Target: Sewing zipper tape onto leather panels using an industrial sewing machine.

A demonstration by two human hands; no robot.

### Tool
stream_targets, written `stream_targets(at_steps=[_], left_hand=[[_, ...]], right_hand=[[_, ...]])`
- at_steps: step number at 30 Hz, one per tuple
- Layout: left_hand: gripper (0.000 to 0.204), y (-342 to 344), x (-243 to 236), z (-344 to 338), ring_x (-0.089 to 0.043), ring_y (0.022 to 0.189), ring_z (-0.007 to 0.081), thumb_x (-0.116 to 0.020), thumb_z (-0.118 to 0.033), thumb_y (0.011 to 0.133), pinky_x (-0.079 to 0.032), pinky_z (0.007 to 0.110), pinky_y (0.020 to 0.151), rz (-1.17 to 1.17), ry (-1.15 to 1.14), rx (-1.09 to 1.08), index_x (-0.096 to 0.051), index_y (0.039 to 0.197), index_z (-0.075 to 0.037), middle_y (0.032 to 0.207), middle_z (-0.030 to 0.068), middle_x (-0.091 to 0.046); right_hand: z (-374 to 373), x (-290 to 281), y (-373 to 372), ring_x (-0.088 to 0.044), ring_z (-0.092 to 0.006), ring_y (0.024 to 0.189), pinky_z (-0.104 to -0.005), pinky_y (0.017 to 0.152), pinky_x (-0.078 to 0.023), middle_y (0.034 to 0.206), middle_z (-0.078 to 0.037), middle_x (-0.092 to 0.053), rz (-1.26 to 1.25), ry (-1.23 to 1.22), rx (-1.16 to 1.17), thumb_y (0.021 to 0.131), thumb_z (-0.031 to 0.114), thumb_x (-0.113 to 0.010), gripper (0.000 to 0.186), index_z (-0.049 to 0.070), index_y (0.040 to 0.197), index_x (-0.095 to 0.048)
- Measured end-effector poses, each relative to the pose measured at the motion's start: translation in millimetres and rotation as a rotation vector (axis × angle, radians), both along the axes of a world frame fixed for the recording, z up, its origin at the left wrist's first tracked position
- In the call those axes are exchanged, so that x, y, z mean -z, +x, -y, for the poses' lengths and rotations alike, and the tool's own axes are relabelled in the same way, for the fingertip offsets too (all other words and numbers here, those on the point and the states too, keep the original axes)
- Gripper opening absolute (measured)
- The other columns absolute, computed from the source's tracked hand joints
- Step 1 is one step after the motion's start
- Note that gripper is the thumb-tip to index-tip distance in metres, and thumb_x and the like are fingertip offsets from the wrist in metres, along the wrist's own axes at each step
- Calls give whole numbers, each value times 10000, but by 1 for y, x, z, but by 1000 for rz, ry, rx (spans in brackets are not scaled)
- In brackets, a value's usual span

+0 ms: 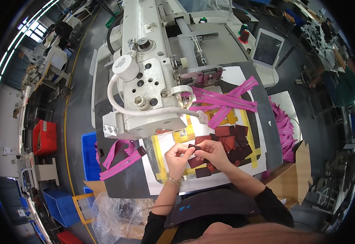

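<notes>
My left hand and my right hand meet below the white industrial sewing machine, pinching a small dark maroon piece between them. Beneath and right of them lie several maroon and rust-red rectangular pieces on a white sheet with a yellow-taped frame. Pink zipper strips cross behind them, right of the machine head. More pink zippers with dark end pieces lie to the left.
A cardboard box and heaped pink zippers stand to the right, a blue crate and crumpled plastic at the left. A screen panel and thread spools are at the back right.
</notes>
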State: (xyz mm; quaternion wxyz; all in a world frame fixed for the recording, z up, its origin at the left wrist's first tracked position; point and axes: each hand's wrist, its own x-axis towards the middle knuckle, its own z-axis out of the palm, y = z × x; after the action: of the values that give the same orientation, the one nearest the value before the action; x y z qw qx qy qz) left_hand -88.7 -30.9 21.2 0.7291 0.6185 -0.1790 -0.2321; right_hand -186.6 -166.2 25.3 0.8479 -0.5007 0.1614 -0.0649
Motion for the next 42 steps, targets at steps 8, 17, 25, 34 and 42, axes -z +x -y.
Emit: stream_targets(at_steps=[8, 17, 25, 34, 42], left_hand=[[138, 2, 3, 2, -571, 710, 68, -737, 48, 784, -458, 203, 648, 142, 66, 4, -613, 754, -5, 800, 33, -619], [157, 2, 5, 1, -568, 708, 64, -749, 57, 767, -458, 200, 647, 168, 81, 13, -609, 774, -15, 797, 27, -614], [116, 7, -7, 1, -471, 607, 45, -649, -99, 902, -392, 225, 547, 39, 240, 211, -605, 835, -15, 657, -5, -552], [226, 8, -2, 2, -354, 553, 52, -622, -141, 925, -310, 242, 486, 245, 255, 225, -561, 748, -15, 567, -7, -434], [287, 7, 2, 1, -319, 535, 51, -630, -120, 915, -276, 252, 462, 248, 248, 231, -493, 682, -22, 543, -18, -392]], right_hand=[[-2, 5, 0, -615, -54, 733, -189, 644, -483, 836, -20, -657, -8, 3, 32, 883, 50, -668, 145, -13, 1009, -633], [-2, 7, -1, -614, -50, 726, -187, 635, -480, 824, -20, -657, -1, -8, 16, 894, 66, -661, 117, -3, 983, -628], [1, 7, -2, -618, -61, 707, -198, 637, -490, 806, -33, -662, 11, 0, 23, 910, 70, -639, 77, 4, 945, -618], [2, 8, -1, -619, -61, 698, -202, 631, -492, 802, -36, -668, -4, 28, -1, 918, 92, -635, 82, 13, 929, -612], [1, 8, -3, -618, -59, 683, -200, 623, -489, 789, -33, -666, -30, 12, -1, 920, 98, -634, 86, 17, 911, -605]])
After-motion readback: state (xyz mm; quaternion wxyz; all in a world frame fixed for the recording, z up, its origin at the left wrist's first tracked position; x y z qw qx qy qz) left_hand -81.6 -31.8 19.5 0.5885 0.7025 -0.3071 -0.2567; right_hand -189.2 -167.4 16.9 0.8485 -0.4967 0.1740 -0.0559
